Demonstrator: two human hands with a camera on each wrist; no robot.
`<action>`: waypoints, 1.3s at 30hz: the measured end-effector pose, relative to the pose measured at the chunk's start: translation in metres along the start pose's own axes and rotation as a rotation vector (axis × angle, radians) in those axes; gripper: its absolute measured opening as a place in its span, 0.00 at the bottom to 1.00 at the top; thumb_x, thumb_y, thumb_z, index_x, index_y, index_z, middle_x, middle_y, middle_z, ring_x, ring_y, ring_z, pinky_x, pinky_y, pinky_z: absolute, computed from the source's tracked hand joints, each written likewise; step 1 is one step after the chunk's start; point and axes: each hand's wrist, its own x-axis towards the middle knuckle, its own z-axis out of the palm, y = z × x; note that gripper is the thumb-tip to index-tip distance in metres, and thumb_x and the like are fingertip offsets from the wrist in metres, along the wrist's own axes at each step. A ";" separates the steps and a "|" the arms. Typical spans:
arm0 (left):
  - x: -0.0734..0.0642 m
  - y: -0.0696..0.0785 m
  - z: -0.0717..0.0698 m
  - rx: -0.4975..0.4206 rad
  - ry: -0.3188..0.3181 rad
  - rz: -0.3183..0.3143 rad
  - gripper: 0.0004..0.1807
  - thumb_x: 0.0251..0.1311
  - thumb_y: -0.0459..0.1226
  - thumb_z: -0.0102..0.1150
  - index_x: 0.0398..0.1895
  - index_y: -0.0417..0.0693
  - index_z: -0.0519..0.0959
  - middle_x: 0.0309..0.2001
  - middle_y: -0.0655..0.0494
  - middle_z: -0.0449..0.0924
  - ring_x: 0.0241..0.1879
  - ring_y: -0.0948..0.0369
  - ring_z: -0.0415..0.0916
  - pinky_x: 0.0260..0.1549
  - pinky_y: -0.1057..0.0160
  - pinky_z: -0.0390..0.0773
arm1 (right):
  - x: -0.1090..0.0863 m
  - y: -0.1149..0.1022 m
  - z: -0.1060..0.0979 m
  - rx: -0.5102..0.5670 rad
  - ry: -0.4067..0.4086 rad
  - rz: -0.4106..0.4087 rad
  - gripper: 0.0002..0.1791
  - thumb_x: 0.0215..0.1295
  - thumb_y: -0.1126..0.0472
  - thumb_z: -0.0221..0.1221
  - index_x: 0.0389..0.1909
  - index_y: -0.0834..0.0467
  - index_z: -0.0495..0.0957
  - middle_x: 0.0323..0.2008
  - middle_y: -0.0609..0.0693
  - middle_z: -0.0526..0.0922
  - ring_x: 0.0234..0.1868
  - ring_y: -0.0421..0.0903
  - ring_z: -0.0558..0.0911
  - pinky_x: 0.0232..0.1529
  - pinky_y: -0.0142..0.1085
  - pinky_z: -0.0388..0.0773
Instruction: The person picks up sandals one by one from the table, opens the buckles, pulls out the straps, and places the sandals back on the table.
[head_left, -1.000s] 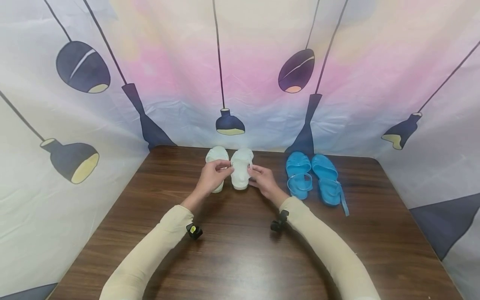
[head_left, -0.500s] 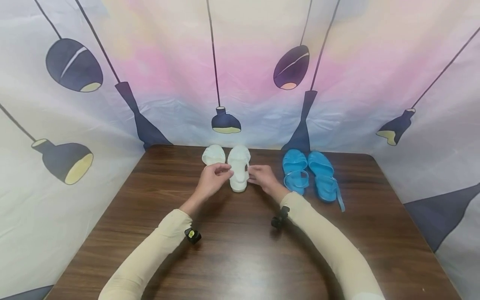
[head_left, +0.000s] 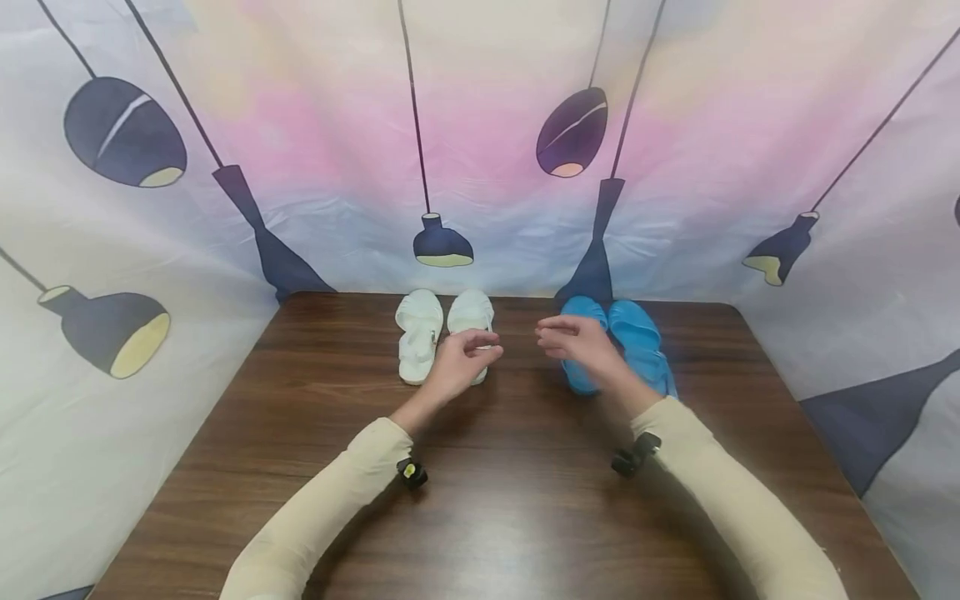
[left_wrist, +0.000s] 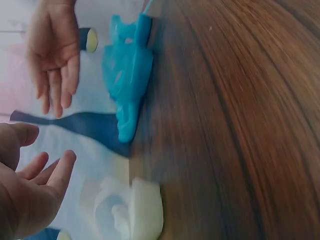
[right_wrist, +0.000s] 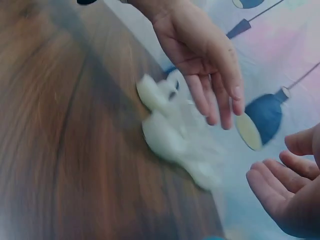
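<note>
A pair of white sandals stands side by side at the table's back edge, the left sandal [head_left: 417, 354] in full view and the right sandal [head_left: 469, 310] partly behind my left hand [head_left: 467, 358]. That hand hovers before the right white sandal with relaxed fingers and holds nothing. My right hand [head_left: 579, 342], also bare of any object, overlaps the left blue sandal [head_left: 583, 308] in the head view. Beside it lies the right blue sandal [head_left: 636, 329]. In the right wrist view, the fingers [right_wrist: 270, 185] of my right hand are spread loosely, facing the left hand [right_wrist: 200, 55].
The brown wooden table [head_left: 480, 500] stretches in front of both pairs. Behind it hangs a fabric backdrop [head_left: 337, 125] printed with lamps, close to the table's back edge. Each wrist carries a small black camera [head_left: 412, 473].
Both hands have come off the right white sandal. My right hand has moved right, over toward the blue pair, and my left hand slightly right. The head view has shifted a little.
</note>
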 end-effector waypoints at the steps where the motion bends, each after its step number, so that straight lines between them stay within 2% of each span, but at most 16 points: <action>1: 0.002 0.000 0.006 0.003 -0.010 0.001 0.19 0.68 0.40 0.65 0.56 0.38 0.82 0.52 0.46 0.86 0.50 0.51 0.85 0.47 0.55 0.84 | -0.003 0.000 -0.007 -0.054 0.012 -0.024 0.23 0.75 0.56 0.61 0.64 0.64 0.76 0.63 0.64 0.78 0.62 0.61 0.80 0.59 0.50 0.80; 4: 0.008 0.002 0.023 0.006 -0.053 0.008 0.19 0.68 0.41 0.65 0.57 0.39 0.81 0.54 0.46 0.85 0.51 0.52 0.85 0.47 0.57 0.85 | -0.010 0.003 -0.028 -0.237 0.075 -0.077 0.23 0.73 0.54 0.62 0.63 0.62 0.78 0.61 0.62 0.81 0.59 0.61 0.82 0.57 0.52 0.81; 7: 0.016 0.004 0.040 0.015 -0.093 0.007 0.19 0.69 0.41 0.65 0.57 0.39 0.81 0.56 0.46 0.84 0.52 0.52 0.85 0.50 0.58 0.84 | -0.013 0.008 -0.045 -0.380 0.139 -0.095 0.21 0.74 0.55 0.62 0.61 0.62 0.79 0.59 0.62 0.82 0.55 0.60 0.84 0.53 0.51 0.83; 12: 0.031 0.005 0.060 0.042 -0.135 0.014 0.20 0.71 0.43 0.62 0.59 0.40 0.80 0.56 0.46 0.84 0.52 0.53 0.85 0.48 0.57 0.84 | -0.017 0.011 -0.059 -0.503 0.183 -0.057 0.22 0.74 0.55 0.61 0.63 0.62 0.78 0.60 0.63 0.81 0.60 0.61 0.80 0.55 0.54 0.80; 17: 0.047 0.000 0.076 0.118 -0.149 0.020 0.25 0.71 0.50 0.60 0.62 0.42 0.79 0.57 0.48 0.84 0.54 0.55 0.84 0.50 0.57 0.84 | -0.018 0.014 -0.062 -0.539 0.170 -0.014 0.26 0.74 0.55 0.60 0.67 0.63 0.74 0.66 0.64 0.75 0.68 0.63 0.73 0.61 0.57 0.76; 21: 0.060 -0.005 0.088 0.178 -0.143 0.003 0.27 0.71 0.52 0.59 0.62 0.43 0.79 0.57 0.48 0.84 0.57 0.55 0.81 0.54 0.56 0.82 | -0.017 0.020 -0.064 -0.562 0.153 0.034 0.30 0.75 0.52 0.59 0.71 0.62 0.69 0.70 0.63 0.71 0.70 0.63 0.70 0.64 0.60 0.72; 24: 0.065 -0.007 0.095 0.188 -0.148 -0.016 0.29 0.70 0.54 0.59 0.63 0.42 0.78 0.58 0.47 0.83 0.59 0.53 0.80 0.57 0.54 0.80 | -0.015 0.025 -0.064 -0.568 0.146 0.055 0.32 0.75 0.52 0.59 0.73 0.63 0.67 0.71 0.64 0.70 0.70 0.64 0.70 0.64 0.61 0.71; 32: 0.067 -0.013 0.106 0.146 -0.157 -0.061 0.35 0.68 0.62 0.57 0.63 0.44 0.79 0.60 0.48 0.82 0.61 0.52 0.78 0.59 0.51 0.78 | -0.007 0.036 -0.066 -0.542 0.136 0.098 0.35 0.75 0.53 0.59 0.74 0.66 0.62 0.72 0.67 0.66 0.71 0.66 0.68 0.64 0.59 0.72; 39: 0.065 -0.015 0.110 0.111 -0.195 -0.080 0.33 0.66 0.62 0.59 0.59 0.47 0.82 0.55 0.50 0.84 0.53 0.55 0.82 0.52 0.54 0.82 | -0.006 0.041 -0.062 -0.520 0.132 0.119 0.34 0.76 0.56 0.57 0.75 0.69 0.60 0.73 0.68 0.64 0.72 0.66 0.66 0.66 0.61 0.70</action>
